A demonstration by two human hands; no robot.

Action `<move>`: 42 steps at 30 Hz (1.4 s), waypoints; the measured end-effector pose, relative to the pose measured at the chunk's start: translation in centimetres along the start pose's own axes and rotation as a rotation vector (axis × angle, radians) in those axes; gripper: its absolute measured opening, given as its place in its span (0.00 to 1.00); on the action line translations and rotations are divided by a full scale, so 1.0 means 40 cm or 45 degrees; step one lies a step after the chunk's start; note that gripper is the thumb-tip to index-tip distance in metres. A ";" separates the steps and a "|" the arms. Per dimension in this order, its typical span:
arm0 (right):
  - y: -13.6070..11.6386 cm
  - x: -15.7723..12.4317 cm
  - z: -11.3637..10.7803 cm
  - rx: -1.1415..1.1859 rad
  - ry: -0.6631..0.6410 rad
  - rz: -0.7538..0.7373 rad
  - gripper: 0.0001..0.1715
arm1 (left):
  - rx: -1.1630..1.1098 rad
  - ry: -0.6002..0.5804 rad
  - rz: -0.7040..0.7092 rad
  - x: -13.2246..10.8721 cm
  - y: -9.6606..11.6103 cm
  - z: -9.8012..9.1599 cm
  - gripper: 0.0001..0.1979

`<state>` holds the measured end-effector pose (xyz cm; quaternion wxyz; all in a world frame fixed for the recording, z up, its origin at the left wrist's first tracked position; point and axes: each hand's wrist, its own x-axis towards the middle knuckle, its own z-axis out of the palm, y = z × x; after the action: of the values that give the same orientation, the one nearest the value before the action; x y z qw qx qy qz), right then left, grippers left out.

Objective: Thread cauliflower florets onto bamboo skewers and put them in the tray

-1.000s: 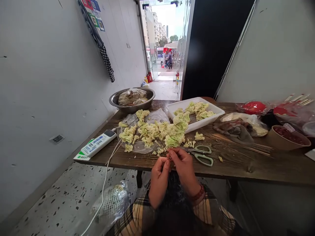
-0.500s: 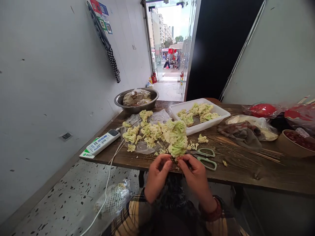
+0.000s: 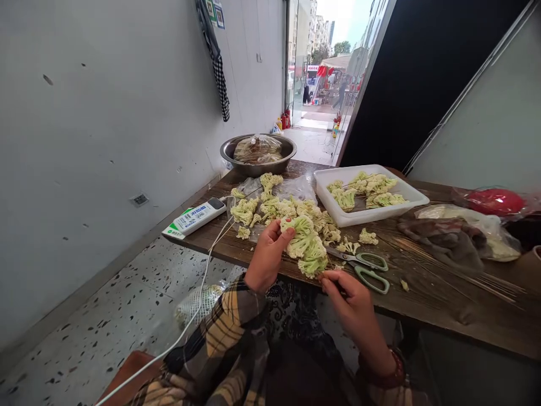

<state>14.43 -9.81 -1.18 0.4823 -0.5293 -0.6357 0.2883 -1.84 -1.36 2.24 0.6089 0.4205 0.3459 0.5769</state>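
Note:
My left hand (image 3: 267, 256) grips the top of a skewer of pale green cauliflower florets (image 3: 306, 242), fingers curled around the upper florets. My right hand (image 3: 349, 299) pinches the lower end of the same skewer just below the bottom floret, near the table's front edge. A heap of loose cauliflower florets (image 3: 270, 208) lies on clear plastic behind my hands. Green-handled scissors (image 3: 367, 269) rest on the wooden table (image 3: 431, 287) just right of my hands.
A white tray (image 3: 338, 211) holds skewered cauliflower. A metal bowl (image 3: 257, 155) with a bagged item stands at the far end. A white device (image 3: 195, 217) with a cable lies left. Bamboo skewers (image 3: 465, 270), a cloth and bagged red items lie right. An open doorway lies beyond.
The view has swung left and closer. My left hand has risen onto the florets, and the loaded skewer now stretches between both hands instead of being pinched at its base.

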 end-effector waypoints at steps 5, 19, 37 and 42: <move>0.005 0.006 -0.004 0.138 -0.083 0.157 0.13 | -0.071 0.025 -0.060 0.007 0.002 -0.004 0.13; -0.006 0.028 0.014 0.478 -0.121 0.399 0.17 | -0.184 0.017 -0.114 0.027 -0.015 -0.025 0.16; 0.017 0.073 -0.040 -0.261 -0.076 -0.161 0.15 | -0.381 -0.116 -0.415 -0.023 -0.059 -0.034 0.21; 0.142 0.050 -0.153 -0.768 -0.004 -0.136 0.19 | -0.448 -0.015 -0.391 -0.004 -0.062 -0.055 0.17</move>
<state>22.36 -7.25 -3.29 0.3170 -0.6140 -0.7203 0.0614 -2.82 -1.22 -0.92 0.7554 0.2536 0.2962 0.5266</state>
